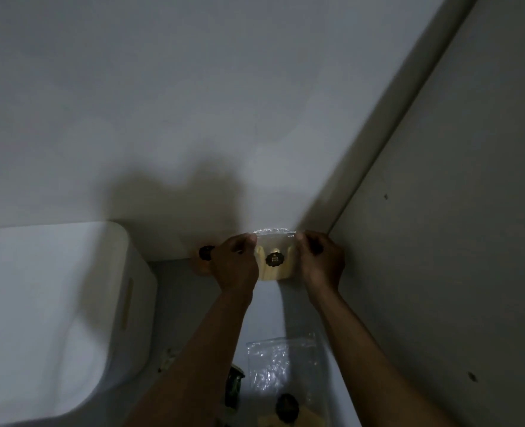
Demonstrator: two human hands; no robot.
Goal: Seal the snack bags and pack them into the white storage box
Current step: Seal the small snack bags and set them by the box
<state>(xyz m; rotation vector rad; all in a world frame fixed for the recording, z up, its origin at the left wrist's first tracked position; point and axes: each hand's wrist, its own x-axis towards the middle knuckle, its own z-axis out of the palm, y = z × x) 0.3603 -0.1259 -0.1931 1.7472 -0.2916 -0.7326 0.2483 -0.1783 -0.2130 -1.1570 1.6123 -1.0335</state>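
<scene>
Now both hands, left (238,263) and right (323,261), pinch the upright snack bag (275,257), opening upward

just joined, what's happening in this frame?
A person is holding a clear snack bag up in front of the wall, the left hand and right hand each pinching a top corner, apparently at the seal strip. The white storage box sits to the left. Another clear bag lies below, near the forearms. The image is dim and blurry, so whether the seal is closed is unclear.
</scene>
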